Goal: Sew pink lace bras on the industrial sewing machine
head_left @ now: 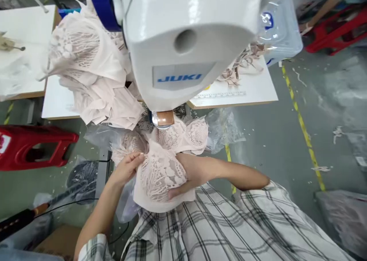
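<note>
The left hand (127, 168) pinches the upper left edge of a pale pink lace garment piece (160, 173) between thumb and fingertips, while the right hand (190, 175) cups it from the right, thumb pressed under its lower hem and fingers curled behind the fabric. The piece is soft blush cloth with an openwork floral lace panel in the middle and a plain border, held between both hands just above the person's checked shirt (229, 226). It runs up to more lace under the foot of the white sewing machine (186, 43), with a heap of matching pink pieces (91, 73) on the table (57, 104) to the left.
</note>
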